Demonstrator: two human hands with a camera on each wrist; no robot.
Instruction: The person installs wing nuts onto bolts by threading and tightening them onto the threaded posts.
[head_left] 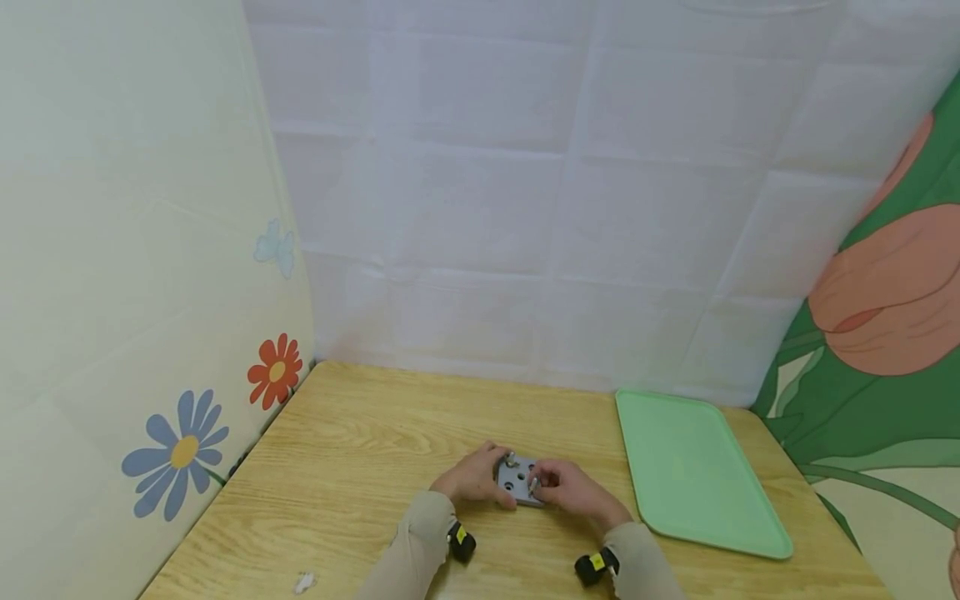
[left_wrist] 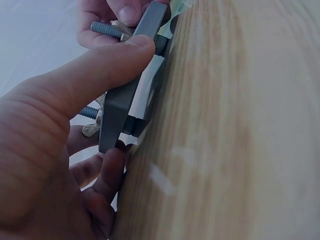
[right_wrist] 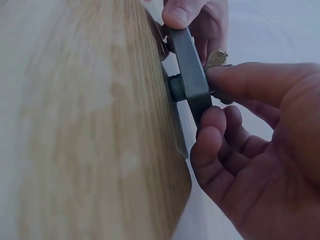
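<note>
A grey metal plate with several holes stands between my hands over the wooden table. My left hand grips its left side, thumb on the edge and fingers curled below. Threaded bolts pass through the plate; their dark knurled heads show on the table side. One bolt near my left hand carries a brass wing nut. At the right side, my right hand pinches a second wing nut on another bolt, its other fingers curled by the plate's edge.
A light green tray lies on the table to the right of my hands. Near the front left is a small white object. White sheeting hangs behind the table, with flower-printed cloths on both sides.
</note>
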